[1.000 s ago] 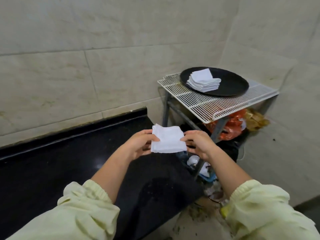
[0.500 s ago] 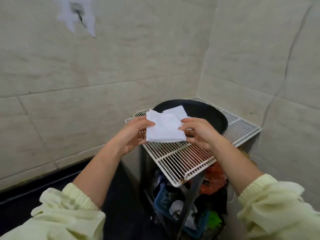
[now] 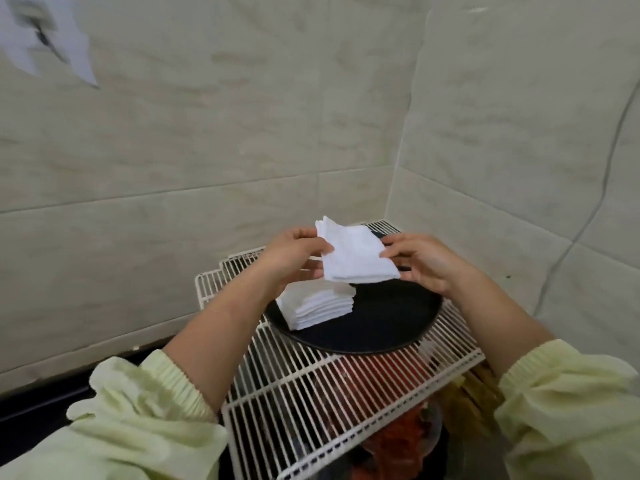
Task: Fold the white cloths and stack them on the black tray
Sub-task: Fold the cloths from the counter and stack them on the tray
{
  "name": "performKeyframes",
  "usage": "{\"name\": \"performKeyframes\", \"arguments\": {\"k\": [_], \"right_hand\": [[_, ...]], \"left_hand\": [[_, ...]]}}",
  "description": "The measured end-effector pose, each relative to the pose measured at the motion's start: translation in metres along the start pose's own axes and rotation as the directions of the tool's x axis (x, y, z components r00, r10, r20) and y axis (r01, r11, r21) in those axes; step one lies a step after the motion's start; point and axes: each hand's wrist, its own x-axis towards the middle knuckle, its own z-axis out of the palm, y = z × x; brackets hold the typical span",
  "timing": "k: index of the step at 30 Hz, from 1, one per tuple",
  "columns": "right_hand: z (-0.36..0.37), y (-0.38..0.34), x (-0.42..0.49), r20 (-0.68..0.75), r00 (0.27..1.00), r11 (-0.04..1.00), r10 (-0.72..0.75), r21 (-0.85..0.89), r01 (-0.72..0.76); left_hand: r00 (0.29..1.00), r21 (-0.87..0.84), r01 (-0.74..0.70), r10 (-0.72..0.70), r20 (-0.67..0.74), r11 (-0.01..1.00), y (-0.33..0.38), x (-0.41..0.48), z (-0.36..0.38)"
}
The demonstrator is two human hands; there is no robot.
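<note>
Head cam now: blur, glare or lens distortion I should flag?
Head view: soft even light, no glare; the white patch top left is smeared; tile seams bow from the wide lens; held cloth and stack on the black tray read fairly sharp.

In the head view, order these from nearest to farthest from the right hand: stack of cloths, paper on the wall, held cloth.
1. held cloth, in the right hand itself.
2. stack of cloths, lower left, on the black tray.
3. paper on the wall, far upper left.
</note>
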Motion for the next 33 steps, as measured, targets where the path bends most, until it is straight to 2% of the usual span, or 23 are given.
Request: {"name": "performKeyframes", "arguments": {"k": [5, 9, 13, 16, 22, 33], "right_hand": [[-0.043, 0.004, 0.029, -0.031, 0.999, 0.997, 0.030, -0.065, -0.032], [-0.063, 0.013, 0.045, -0.060, 0.997, 0.987, 0.057, -0.147, -0.065], [-0.067, 0.024, 0.056, -0.051, 0.996, 0.959, 0.070, -0.270, -0.081], [-0.065, 0.030, 0.063, -0.029, 0.997, 0.933, 0.067, -0.353, -0.073], [-0.066, 0.036, 0.076, -0.002, 0.998, 0.913, 0.062, -0.403, -0.058], [-0.071, 0.034, 0.077, 0.017, 0.998, 0.849, 0.063, -0.526, -0.045]], "left_hand": [[0.997, 0.084, 0.001, 0.005, -0.076, 0.996, -0.003, 0.032, 0.042], [0.980, 0.311, 0.008, 0.054, -0.192, 0.950, -0.014, 0.052, 0.074], [0.953, 0.644, 0.046, 0.160, -0.258, 0.764, -0.026, 0.065, 0.087], [0.944, 0.773, 0.120, 0.168, -0.283, 0.623, -0.032, 0.070, 0.089], [0.941, 0.854, 0.200, 0.150, -0.305, 0.480, -0.039, 0.074, 0.091], [0.945, 0.933, 0.176, 0.211, -0.250, 0.315, -0.049, 0.076, 0.093]]}}
